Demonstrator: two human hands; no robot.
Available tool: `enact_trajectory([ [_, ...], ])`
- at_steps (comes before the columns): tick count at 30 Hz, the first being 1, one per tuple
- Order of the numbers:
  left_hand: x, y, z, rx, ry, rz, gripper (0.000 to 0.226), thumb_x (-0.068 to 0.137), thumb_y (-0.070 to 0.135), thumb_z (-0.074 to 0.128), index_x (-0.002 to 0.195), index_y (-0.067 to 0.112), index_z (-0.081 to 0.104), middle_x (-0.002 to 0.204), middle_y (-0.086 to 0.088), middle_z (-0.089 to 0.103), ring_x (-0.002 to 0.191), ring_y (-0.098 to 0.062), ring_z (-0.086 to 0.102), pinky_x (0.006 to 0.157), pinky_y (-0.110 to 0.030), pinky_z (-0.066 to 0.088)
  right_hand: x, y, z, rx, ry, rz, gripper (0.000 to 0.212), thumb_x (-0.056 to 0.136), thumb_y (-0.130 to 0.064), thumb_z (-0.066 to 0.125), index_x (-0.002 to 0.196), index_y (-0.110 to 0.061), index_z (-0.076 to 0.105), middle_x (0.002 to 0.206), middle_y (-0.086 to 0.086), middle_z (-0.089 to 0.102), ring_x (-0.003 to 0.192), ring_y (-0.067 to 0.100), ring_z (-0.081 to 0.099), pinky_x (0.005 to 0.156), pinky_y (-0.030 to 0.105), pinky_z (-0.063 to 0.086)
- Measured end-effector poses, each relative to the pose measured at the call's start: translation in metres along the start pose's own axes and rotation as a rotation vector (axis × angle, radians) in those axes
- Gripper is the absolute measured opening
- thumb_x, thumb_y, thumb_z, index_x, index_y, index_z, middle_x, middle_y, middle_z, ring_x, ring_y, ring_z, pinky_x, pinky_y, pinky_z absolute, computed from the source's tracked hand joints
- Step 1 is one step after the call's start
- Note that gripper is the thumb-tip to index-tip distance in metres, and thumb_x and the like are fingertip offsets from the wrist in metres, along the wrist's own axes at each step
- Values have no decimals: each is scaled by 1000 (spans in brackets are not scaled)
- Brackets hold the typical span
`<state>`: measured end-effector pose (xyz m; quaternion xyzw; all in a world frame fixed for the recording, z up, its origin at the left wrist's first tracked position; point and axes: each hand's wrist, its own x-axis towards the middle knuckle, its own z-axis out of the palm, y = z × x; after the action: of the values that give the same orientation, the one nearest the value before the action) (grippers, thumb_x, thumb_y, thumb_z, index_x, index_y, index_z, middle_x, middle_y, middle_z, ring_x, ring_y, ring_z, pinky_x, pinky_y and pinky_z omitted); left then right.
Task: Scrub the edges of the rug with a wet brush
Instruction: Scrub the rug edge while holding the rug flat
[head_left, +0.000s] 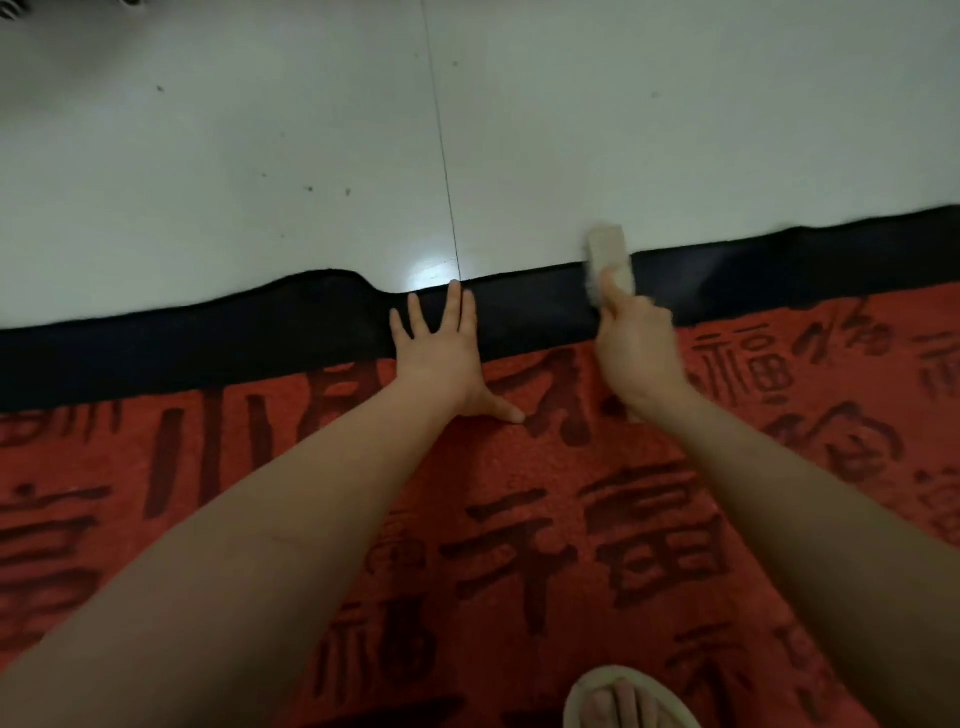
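Observation:
A red rug with dark characters lies on the floor, and its black border runs across the view. My left hand presses flat on the border with its fingers spread. My right hand grips a pale beige brush. The brush sits on the border's far edge and juts onto the floor, blurred.
White tiled floor with a dark grout line lies beyond the rug. The border bulges in a wave left of my left hand. A foot in a pale slipper rests on the rug at the bottom.

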<state>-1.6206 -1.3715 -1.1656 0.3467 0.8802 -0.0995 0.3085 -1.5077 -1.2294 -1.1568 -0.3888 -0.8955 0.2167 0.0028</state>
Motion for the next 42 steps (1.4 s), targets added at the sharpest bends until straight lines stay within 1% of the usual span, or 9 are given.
enact_trajectory([
  [3, -3, -10, 5, -74, 32, -2, 138, 68, 71, 71, 152, 14, -24, 158, -3, -32, 147, -38, -20, 119, -56, -7, -41, -58, 40, 79, -227, -264, 59, 94, -9, 46, 147, -34, 35, 99, 25, 63, 90, 41, 61, 74, 42, 46],
  [5, -5, -22, 6, -123, 31, -31, 152, 58, 74, 76, 150, 6, -25, 158, -10, -32, 148, -30, -21, 121, -47, -2, -25, -44, 40, -45, -168, -324, 59, 94, -10, 43, 146, -37, 35, 98, 24, 63, 88, 41, 61, 74, 44, 47],
  [10, -10, -39, 0, -89, -8, -83, 163, 47, 82, 74, 150, 5, -25, 159, -11, -29, 149, -28, -19, 120, -45, -3, 1, 0, 8, -48, 21, 73, 51, 92, -4, 39, 139, -22, 45, 104, 30, 60, 94, 46, 58, 71, 43, 41],
  [15, -13, -56, 6, -93, -4, -117, 158, 51, 82, 72, 150, 10, -28, 157, -12, -33, 146, -35, -23, 120, -50, -10, -47, -73, 54, -30, -245, -429, 54, 92, -12, 48, 141, -33, 38, 93, 22, 65, 84, 40, 63, 70, 44, 50],
  [20, -19, -67, 10, -149, 11, -101, 166, 46, 83, 73, 147, -1, -28, 155, -18, -33, 147, -29, -23, 123, -40, -4, -3, -34, 26, -56, -45, -11, 46, 91, -4, 40, 134, -21, 48, 99, 27, 61, 90, 44, 60, 66, 40, 40],
  [25, -18, -72, 13, -167, 41, -79, 155, 58, 74, 75, 148, -2, -26, 155, -18, -32, 147, -28, -23, 122, -38, -4, -47, -95, 72, -5, -268, -427, 59, 91, -12, 50, 144, -34, 36, 95, 20, 64, 84, 38, 62, 71, 42, 50],
  [30, -22, -69, 13, -139, 30, -88, 165, 45, 88, 68, 148, -1, -26, 156, -18, -32, 147, -28, -23, 123, -39, -4, 3, -36, 25, -59, -52, 30, 45, 91, -4, 39, 131, -20, 50, 101, 27, 59, 90, 44, 59, 66, 37, 37],
  [34, -19, -71, 12, -132, 40, -82, 160, 52, 84, 69, 148, -2, -26, 156, -19, -32, 147, -29, -23, 122, -38, -5, -52, -85, 63, -8, -271, -332, 60, 92, -8, 42, 146, -33, 31, 93, 22, 63, 84, 40, 62, 70, 43, 48],
  [42, -28, -57, 26, -84, 55, -44, 135, 61, 89, 56, 151, 30, -25, 156, -7, -35, 142, -44, -27, 110, -64, -17, -49, -45, 52, -60, -136, -307, 70, 96, -9, 40, 153, -38, 12, 96, 17, 58, 82, 37, 60, 68, 41, 45],
])
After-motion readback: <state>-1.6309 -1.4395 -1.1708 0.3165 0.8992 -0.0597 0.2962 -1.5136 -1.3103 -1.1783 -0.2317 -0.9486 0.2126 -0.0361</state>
